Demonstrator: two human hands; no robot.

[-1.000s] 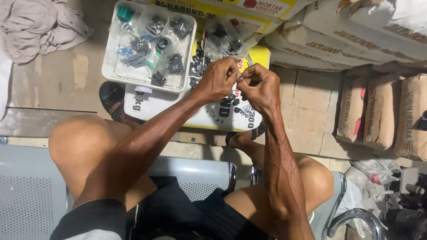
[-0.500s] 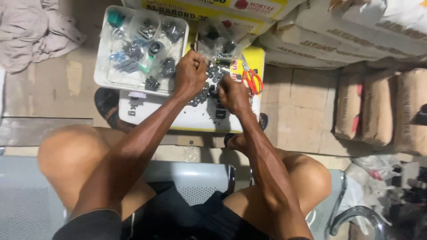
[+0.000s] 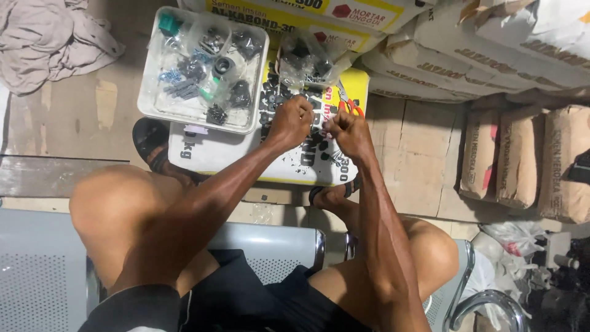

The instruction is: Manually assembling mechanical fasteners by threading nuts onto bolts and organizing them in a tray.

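Seated person on a grey perforated metal bench (image 3: 37,276), leaning forward over the floor. Stacked paper cement sacks (image 3: 491,43) fill the top and right of the view; more brown sacks (image 3: 522,160) stand on the right. A crumpled grey cloth (image 3: 55,37) lies top left.

Work surface: a flat white-and-yellow printed sack (image 3: 215,154) laid on the floor, strewn with small black plastic and metal fittings (image 3: 270,98). On its left end sits a white rectangular plastic tray (image 3: 147,104) holding clear bags of blue, green and black small parts. A clear plastic bag of black parts (image 3: 307,58) rests just beyond the hands. Orange-handled pliers (image 3: 350,106) lie beside the right hand, untouched.

Step in hand, as judged: picking or assembling one small piece from the loose scatter. Left hand (image 3: 290,121) is curled tight, knuckles up, fingertips pressed down among the fittings. Right hand (image 3: 347,132) is likewise closed in a loose fist just beside it, the two nearly touching. Whatever is pinched is hidden under the fingers; cannot tell what either holds.

Next move likely calls for fine fingertip work, both hands close together, without scattering the loose pieces.
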